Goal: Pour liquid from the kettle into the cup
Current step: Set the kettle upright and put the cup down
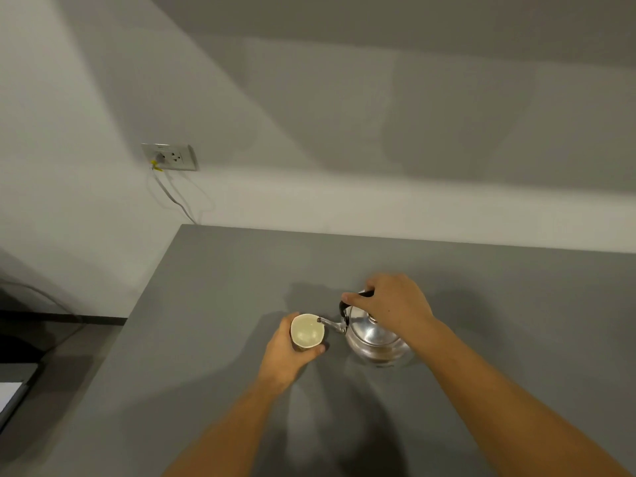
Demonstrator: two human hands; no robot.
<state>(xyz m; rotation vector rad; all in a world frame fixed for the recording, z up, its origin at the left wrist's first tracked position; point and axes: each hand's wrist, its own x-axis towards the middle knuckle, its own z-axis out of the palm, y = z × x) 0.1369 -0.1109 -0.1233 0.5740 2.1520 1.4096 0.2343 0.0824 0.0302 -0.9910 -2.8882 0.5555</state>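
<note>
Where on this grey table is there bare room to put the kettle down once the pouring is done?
The table is bare behind the kettle up to the wall edge, right of the right hand, and left of the left hand toward the table's left edge. It is crowded only in the middle, where the spout meets the cup.

Both bare forearms reach forward from the lower edge of the view, converging toward the middle. The left hand (287,352) is curled around the side of a small pale round cup (307,331), its fingers (318,350) wrapped under the near wall and the wrist held straight. The right hand (392,302) is raised a little higher, palm down, closed over the black handle of a shiny round metal kettle (377,340); its thumb points left along the handle and the wrist bends slightly downward.
</note>
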